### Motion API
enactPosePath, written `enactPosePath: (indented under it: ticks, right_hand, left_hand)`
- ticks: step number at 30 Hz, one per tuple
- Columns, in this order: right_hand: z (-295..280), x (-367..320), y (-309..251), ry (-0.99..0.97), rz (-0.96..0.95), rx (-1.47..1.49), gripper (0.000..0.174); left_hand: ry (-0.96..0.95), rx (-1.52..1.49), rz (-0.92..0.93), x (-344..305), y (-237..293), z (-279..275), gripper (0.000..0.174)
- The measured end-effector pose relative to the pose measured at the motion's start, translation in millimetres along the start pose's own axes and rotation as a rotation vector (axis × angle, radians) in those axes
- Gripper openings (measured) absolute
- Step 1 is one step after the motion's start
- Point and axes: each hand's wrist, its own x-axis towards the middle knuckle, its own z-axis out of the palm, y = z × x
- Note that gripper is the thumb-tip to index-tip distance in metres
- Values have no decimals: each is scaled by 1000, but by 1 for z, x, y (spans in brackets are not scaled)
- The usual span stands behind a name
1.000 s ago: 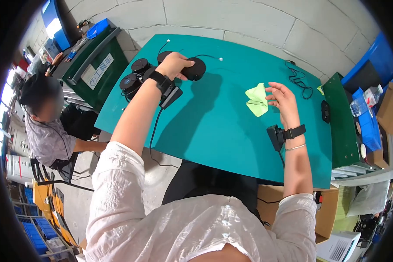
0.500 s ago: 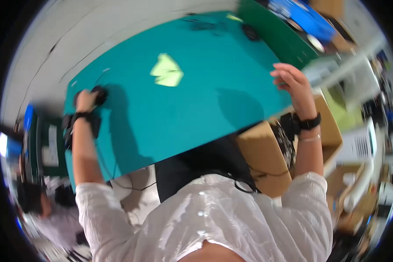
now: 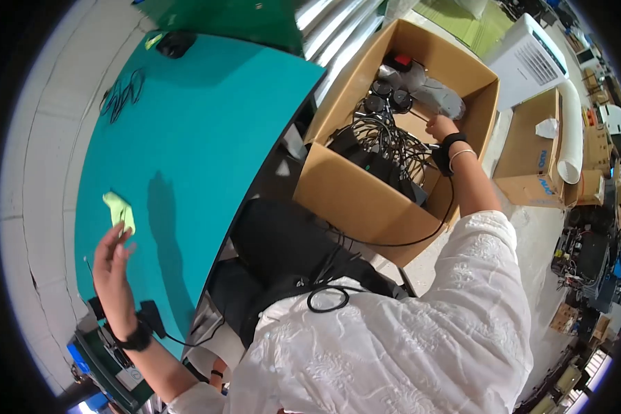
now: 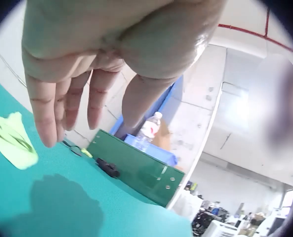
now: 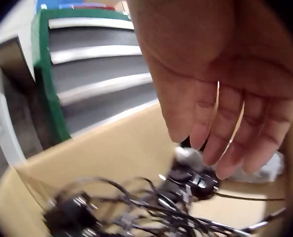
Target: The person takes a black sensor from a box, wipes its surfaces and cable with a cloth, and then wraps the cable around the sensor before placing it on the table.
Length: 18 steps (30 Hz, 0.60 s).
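Observation:
In the head view my left hand (image 3: 114,276) hovers over the teal table with its fingers loosely extended and nothing in them. A folded light-green cloth (image 3: 121,209) lies just beyond its fingertips; the left wrist view shows the cloth (image 4: 12,140) beside the fingers. My right hand (image 3: 443,127) reaches down into a cardboard box (image 3: 359,200), near its right wall. In the right wrist view that hand's fingers (image 5: 225,163) hang straight above the contents. Tangled black cables (image 3: 386,138), round black pucks (image 3: 401,100) and a grey plastic-wrapped item (image 3: 440,96) lie in the box.
The teal table (image 3: 186,124) runs along a white block wall. Coiled black cable (image 3: 123,95) and a dark object (image 3: 176,45) sit at its far end by a green cabinet (image 3: 221,21). Right of the box stand a white appliance (image 3: 535,58) and another carton (image 3: 531,148).
The view has swung right toward the box. My right hand has gone from over the table's edge into the box. My left hand has let go of the round black puck.

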Motion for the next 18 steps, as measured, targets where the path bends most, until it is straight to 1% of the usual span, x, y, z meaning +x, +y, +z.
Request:
enactPosePath:
  ticks: [1,2,4,5,6,8,9,10,12,13,14,15,16,17,18]
  right_hand:
    - [16,8,11,32,45,16,22]
    - [37,22,24,65,90,32,27]
    - [79,62,40,73,256,51,30]
    - [80,73,35,26,197,-31,34]
    - [66,70,15,69,271,63,36]
    - [89,116,18,144,303,154,35]
    - [99,139,22,134,298,197,43]
    - [101,151,17,125,274,194,43]
    - [97,168,-1,193,330,241,59]
    - [93,174,-7,124,361,302,45]
    - [87,175,-18,113,405,300,54]
    - [67,167,-31,71,416,294,65]
    - [75,177,-25,94,401,288,72]
    - [94,198,-11,125,369,270,76]
    - [101,209,-4,141,351,321,81]
  left_hand:
    - [-13,1,16,-3,9,20,40]
    - [-25,2,34,-5,16,38,39]
    - [-7,27,-3,-11,14,63,36]
    - [-1,4,-48,-13,16,75,35]
    - [6,-45,-101,-16,8,78,34]
    - [82,-115,-130,-19,13,96,34]
    - [94,-109,-139,-18,12,103,34]
    - [151,-125,-181,-20,10,107,34]
    - [243,-131,-224,-22,7,113,34]
    - [256,-133,-253,-23,6,115,36]
    - [271,-137,-280,-24,5,117,37]
    - [298,-127,-283,-24,5,119,37]
    - [311,-163,-277,-25,5,121,39]
    - [326,-202,-267,-25,5,123,41]
    - [357,-200,-265,-24,5,124,41]
